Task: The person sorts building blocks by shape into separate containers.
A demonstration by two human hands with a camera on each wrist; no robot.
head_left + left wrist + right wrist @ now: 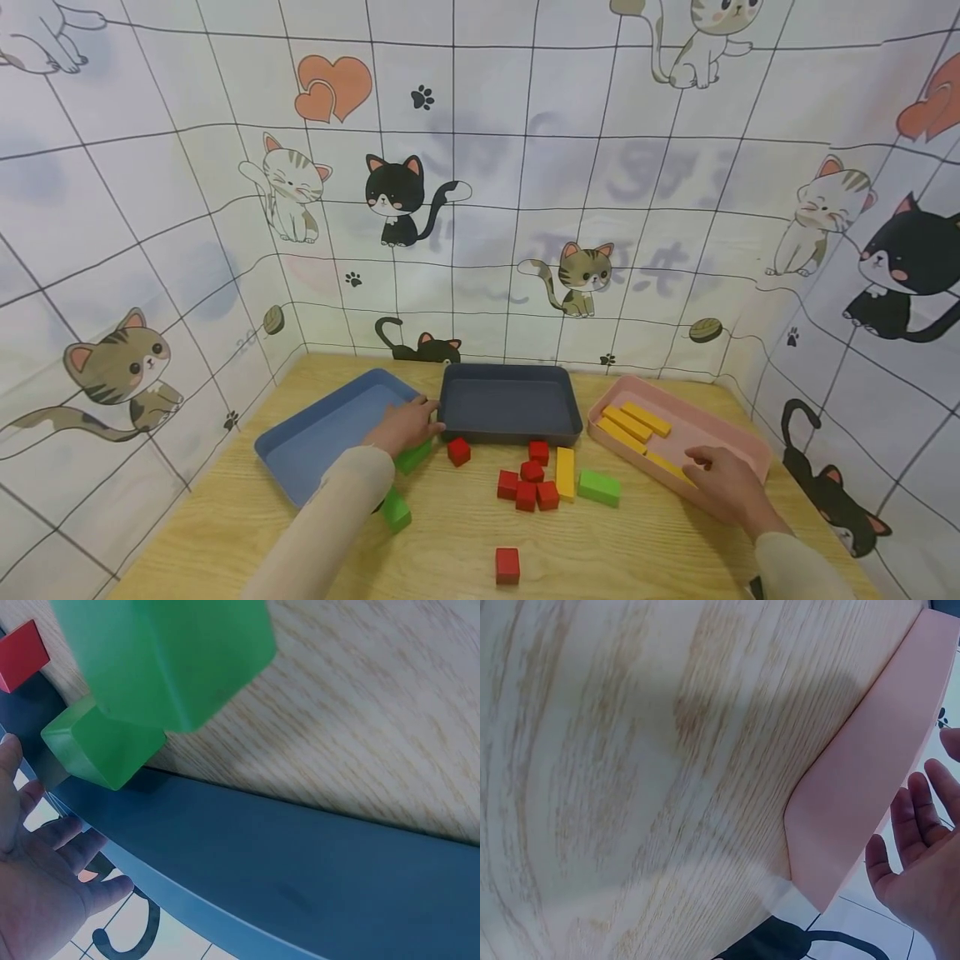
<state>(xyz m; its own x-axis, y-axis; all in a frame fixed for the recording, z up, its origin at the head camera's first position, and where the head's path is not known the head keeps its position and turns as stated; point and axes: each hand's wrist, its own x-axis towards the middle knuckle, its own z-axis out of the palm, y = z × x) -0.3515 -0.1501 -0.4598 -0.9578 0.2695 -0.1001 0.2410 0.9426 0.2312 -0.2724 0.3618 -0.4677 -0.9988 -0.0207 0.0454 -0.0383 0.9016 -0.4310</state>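
At the left, a blue tray (322, 442) stands at a slant on the wooden table (442, 550), its floor bare where it shows. The left hand (405, 427) is over the tray's right-hand rim, near the left edge of a dark grey tray (510, 404). Its fingers are loosely spread and hold nothing. Just below this hand lies a green block (414, 457), close against the outside of the blue tray's wall; nearer the person, a second green block (395, 510) is partly hidden by the left sleeve (330, 508). To the right of the hand, a single red cube (459, 452) sits in front of the dark grey tray.

In the middle, between the hands and well apart from both, five red cubes (526, 496) cluster beside an upright-pointing yellow bar (565, 473), with a third green block (598, 487) to its right. Another red cube (507, 566) lies alone nearer the person.

At the right, a pink tray (720, 425) holds three yellow bars (627, 423) at its left end. The right hand (723, 479) is above the tray's near side, fingers relaxed and slightly bent. A fourth yellow bar (670, 468) lies in the tray right at its fingertips; whether they touch cannot be told.
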